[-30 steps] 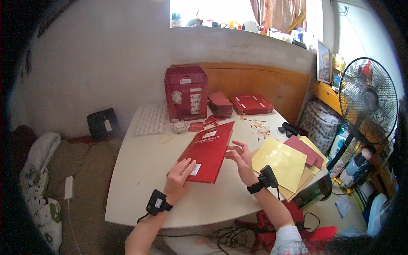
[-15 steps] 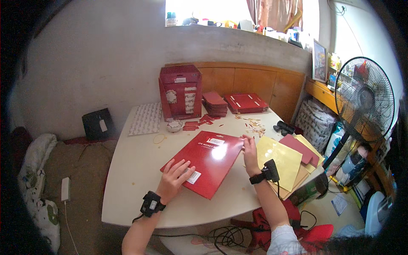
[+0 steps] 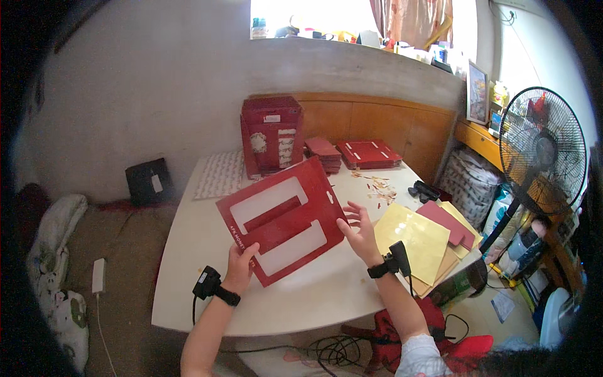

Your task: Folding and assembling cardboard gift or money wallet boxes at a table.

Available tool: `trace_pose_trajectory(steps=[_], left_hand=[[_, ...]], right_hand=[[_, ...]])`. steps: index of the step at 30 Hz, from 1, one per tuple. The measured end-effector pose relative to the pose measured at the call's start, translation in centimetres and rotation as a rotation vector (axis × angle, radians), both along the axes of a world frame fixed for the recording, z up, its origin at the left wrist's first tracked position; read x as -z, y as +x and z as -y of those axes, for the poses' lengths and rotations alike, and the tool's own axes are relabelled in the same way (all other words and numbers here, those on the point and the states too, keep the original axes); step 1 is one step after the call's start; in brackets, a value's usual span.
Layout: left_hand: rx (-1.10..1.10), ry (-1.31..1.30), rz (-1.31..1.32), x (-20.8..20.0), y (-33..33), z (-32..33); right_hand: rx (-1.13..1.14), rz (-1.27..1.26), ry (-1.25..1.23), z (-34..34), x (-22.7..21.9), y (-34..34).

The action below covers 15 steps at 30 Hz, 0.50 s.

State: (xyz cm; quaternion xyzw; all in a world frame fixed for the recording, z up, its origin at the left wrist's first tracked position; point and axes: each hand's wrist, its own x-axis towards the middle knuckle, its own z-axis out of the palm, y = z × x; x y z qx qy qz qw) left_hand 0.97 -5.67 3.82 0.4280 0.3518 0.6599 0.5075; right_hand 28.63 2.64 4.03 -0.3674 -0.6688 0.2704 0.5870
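A flat red cardboard sleeve (image 3: 276,218) is raised at a tilt above the white table, its face with two cut-out windows toward me. White shows through both windows, and a small hanging hole is punched near the right edge. My left hand (image 3: 240,267) grips the lower left edge, thumb on the front and fingers behind. At the right edge is my right hand (image 3: 361,234), fingers spread, thumb tip at the cardboard; whether it presses there I cannot tell. Black devices are strapped to both wrists.
Behind the sleeve stand a large red box (image 3: 272,137), a stack of red cards (image 3: 323,151) and a pile of red sleeves (image 3: 370,154). Yellow envelopes (image 3: 411,242) lie to the right, near paper scraps (image 3: 380,188). A black fan (image 3: 543,151) stands beyond the table (image 3: 207,301).
The red sleeve has been lifted and turned over, from its labelled face to its windowed face. My left hand has shifted onto its edge; my right hand's fingers have spread.
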Motion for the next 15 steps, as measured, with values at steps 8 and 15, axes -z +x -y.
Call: trace_pose_trajectory(steps=[8,15], left_hand=[[0.067,-0.106,-0.08,-0.4,-0.5,0.4],[0.133,-0.196,-0.25,-0.2,0.1,0.2]], right_hand=[[0.026,0.31,0.053,0.9,-0.3,-0.8],[-0.156,0.735,0.586,3.1,-1.0,-2.7]])
